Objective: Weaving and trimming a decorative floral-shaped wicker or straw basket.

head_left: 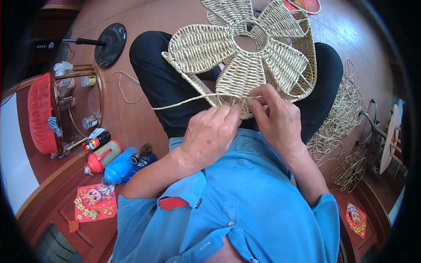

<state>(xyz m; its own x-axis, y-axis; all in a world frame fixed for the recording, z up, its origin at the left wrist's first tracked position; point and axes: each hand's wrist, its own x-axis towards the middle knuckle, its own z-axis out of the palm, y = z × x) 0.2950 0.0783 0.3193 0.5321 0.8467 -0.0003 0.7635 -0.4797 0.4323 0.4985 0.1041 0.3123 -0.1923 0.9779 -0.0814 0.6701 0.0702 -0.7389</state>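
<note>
Blue shirt (pixel 267 188) is worn. Cord (pixel 184 102) is pinched by right hand (pixel 280 118) at near edge of woven flower (pixel 241 74); left hand (pixel 210 133): hold unclear.

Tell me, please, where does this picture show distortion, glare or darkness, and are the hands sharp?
Head view: corners fall black, and the brown wooden edge at lower right bows; head view: pale glare washes the reddish tiled floor, upper right; head view: the bare left hand and bare right hand look fairly sharp.
</note>
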